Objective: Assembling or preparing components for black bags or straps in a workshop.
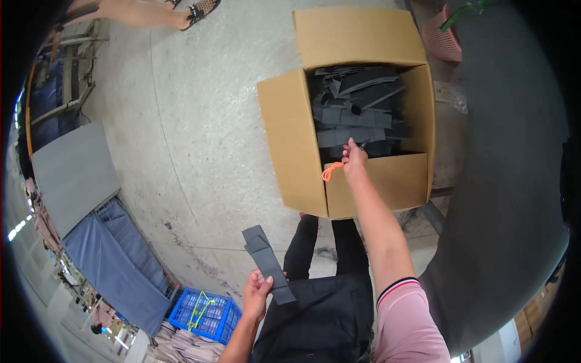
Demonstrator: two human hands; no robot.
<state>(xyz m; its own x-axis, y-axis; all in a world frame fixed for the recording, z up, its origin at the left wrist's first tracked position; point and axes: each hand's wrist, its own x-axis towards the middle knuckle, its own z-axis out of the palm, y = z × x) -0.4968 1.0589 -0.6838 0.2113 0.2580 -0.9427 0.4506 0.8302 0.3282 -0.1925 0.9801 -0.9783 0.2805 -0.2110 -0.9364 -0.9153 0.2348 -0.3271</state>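
My left hand point(257, 291) pinches a short stack of dark grey fabric strips point(266, 261) between thumb and fingers, beside the black bag or cloth on my lap. My right hand point(355, 156) reaches over the near flap of an open cardboard box point(287, 142). It is closed around a small dark tool, which looks like thread snips point(364, 144), with a loop of orange cord point(330, 171) hanging from it. Its fingertips meet the edge of a grey fabric piece point(348, 134) in the box. Many more dark grey pieces point(369, 91) lie loosely piled inside.
A large dark grey covered surface point(508, 151) runs along the right. At the upper right stands a pink basket point(442, 37). A blue crate point(206, 311) and folded pale cloth point(181, 346) sit at lower left. Another person's sandalled foot point(196, 13) is at the top.
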